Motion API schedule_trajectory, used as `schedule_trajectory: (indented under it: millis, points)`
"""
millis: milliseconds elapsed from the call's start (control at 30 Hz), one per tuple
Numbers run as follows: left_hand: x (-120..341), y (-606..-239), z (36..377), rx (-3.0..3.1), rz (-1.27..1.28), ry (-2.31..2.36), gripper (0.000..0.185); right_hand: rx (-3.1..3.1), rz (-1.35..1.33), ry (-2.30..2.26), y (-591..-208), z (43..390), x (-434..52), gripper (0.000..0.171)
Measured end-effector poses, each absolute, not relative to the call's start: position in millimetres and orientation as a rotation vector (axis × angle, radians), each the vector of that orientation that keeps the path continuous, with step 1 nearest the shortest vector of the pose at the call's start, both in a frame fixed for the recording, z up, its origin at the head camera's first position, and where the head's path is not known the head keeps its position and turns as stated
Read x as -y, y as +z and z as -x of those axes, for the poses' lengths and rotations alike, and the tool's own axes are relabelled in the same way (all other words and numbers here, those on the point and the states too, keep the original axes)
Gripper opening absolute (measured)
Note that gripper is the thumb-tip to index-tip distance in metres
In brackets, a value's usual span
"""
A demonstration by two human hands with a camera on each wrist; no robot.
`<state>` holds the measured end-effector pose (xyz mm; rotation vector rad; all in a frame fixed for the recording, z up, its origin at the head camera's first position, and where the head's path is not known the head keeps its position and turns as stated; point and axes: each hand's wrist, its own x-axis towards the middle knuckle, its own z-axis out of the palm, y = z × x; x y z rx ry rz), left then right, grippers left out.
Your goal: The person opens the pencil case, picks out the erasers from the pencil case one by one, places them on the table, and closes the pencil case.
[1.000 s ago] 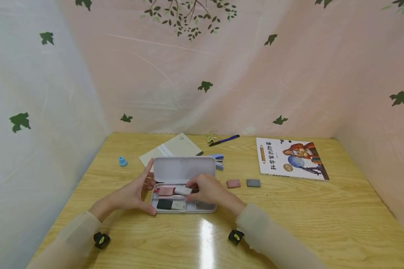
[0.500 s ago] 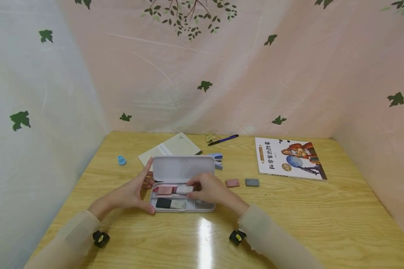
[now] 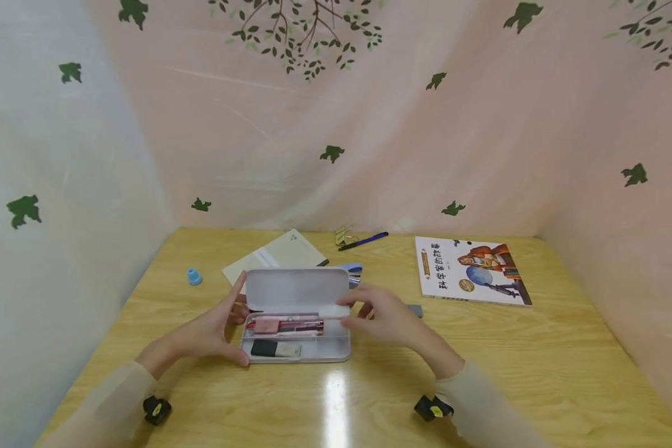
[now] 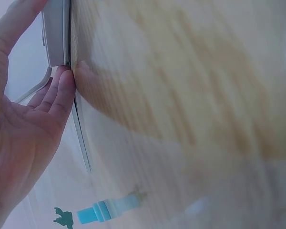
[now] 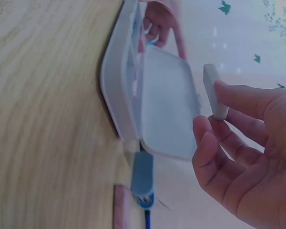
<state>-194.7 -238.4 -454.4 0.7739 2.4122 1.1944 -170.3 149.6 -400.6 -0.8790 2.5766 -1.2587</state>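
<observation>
At the open pale case (image 3: 298,290), touched by the wide-spread left grip (image 3: 215,332), the right grip (image 3: 385,315) pinches a slim white block (image 5: 212,89).

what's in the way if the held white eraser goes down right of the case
The pink eraser lies on the table past the pencil case, with the grey eraser farther right; nothing else visible blocks it.
</observation>
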Motion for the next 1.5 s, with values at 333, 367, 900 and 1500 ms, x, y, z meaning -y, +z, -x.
schedule_trajectory:
  millis: [333, 367, 900, 1500]
  points:
    - [234, -453, 195, -2.416, -0.769, 1.171, 0.146, -2.662, 0.899, -1.334, -383, 158, -208, 0.028]
    - [233, -452, 195, -2.420, -0.763, 1.161, 0.146, -2.676, 0.895, -1.333, -383, 157, -214, 0.027]
    - [235, -453, 198, -2.453, -0.806, 1.106, 0.146, -2.889, 0.774, -1.176, -409, 160, -310, 0.029]
    - [236, -456, 193, -2.487, -0.823, 1.105, 0.144, -2.763, 0.610, -1.067, -451, 179, -345, 0.031]
